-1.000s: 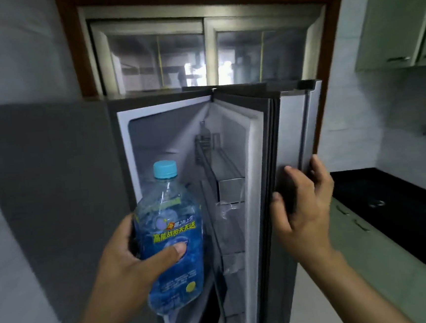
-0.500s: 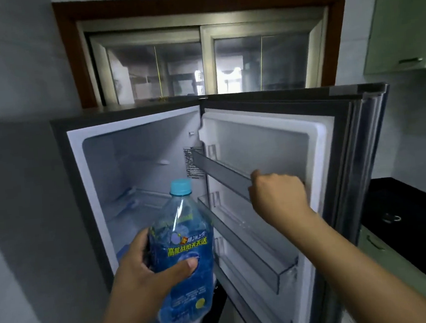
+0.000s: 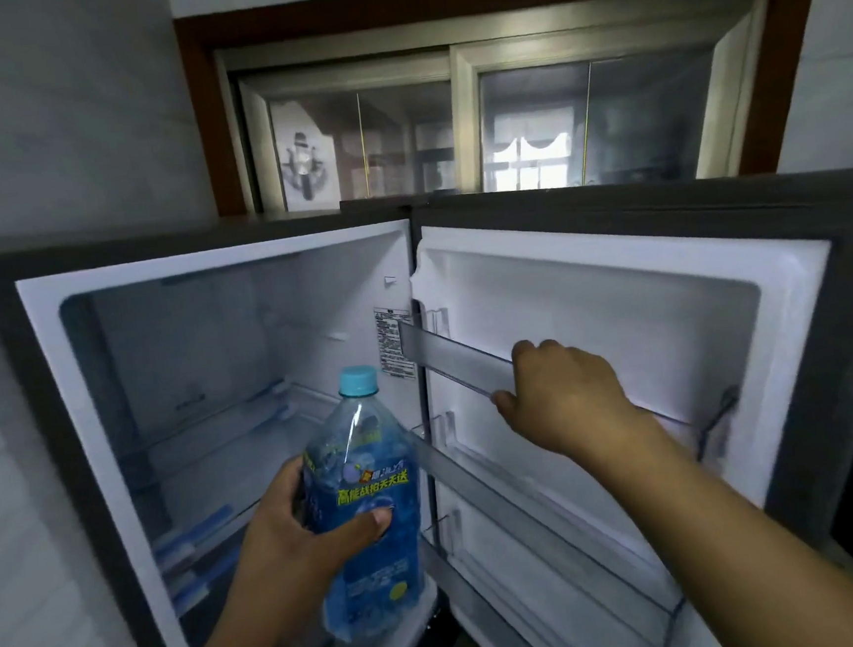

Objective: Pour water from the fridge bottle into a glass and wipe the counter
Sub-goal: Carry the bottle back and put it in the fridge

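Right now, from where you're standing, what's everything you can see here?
fridge: one, grey outside and white inside, straight ahead, open
fridge door: one, white lining, swung open to the right
door shelves: three, clear, stacked on the inside of the door
inner shelves: at least two, clear with blue edges, inside the fridge
sticker: one, white, on the fridge's inner right wall
window: one, brown frame, above the fridge
bottle: one, clear with blue label, in front of the fridge opening
cap: one, light blue, on the bottle
left hand: grips the bottle
right hand: grips the top door shelf
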Motion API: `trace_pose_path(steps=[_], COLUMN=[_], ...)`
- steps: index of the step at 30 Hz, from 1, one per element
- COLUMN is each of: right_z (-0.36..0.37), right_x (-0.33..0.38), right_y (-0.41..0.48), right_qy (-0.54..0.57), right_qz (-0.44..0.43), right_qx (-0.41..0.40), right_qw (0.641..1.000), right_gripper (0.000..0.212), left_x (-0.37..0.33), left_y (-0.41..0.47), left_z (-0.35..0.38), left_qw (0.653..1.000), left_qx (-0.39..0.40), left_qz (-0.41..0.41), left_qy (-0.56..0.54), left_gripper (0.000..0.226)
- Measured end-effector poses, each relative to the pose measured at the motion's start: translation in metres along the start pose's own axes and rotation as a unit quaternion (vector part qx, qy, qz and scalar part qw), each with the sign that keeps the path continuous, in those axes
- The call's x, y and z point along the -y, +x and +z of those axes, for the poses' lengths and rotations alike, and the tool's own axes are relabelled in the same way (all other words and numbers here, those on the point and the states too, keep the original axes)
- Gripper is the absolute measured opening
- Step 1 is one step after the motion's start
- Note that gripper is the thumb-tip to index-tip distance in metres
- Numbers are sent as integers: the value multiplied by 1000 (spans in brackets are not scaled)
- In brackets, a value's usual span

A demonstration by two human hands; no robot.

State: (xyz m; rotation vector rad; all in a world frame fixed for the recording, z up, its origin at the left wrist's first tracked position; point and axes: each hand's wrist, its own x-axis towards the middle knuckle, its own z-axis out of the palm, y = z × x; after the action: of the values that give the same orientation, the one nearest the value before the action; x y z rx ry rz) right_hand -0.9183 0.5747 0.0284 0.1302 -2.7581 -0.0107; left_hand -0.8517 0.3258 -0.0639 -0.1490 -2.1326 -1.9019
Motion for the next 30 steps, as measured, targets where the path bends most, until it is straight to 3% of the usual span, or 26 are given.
trace_pose_path(steps=[8, 14, 18, 30], right_z=[51, 64, 69, 74], right_x=[21, 24, 12, -15], right_y=[104, 144, 155, 165], right_qy=[7, 4, 20, 5], right_qz=[-75, -102, -83, -74], right_qx=[-42, -10, 23, 13], right_qw=[996, 995, 996, 997], right_gripper=[35, 51, 14, 28], left_x=[24, 47, 78, 152], left_y=[74, 149, 220, 363], left_z=[-3, -15, -21, -15], left_qw=[998, 996, 993, 978], left_qx=[-63, -89, -117, -208], left_qz=[-17, -11, -17, 33], left_qy=[19, -8, -26, 11], left_gripper=[62, 60, 58, 56])
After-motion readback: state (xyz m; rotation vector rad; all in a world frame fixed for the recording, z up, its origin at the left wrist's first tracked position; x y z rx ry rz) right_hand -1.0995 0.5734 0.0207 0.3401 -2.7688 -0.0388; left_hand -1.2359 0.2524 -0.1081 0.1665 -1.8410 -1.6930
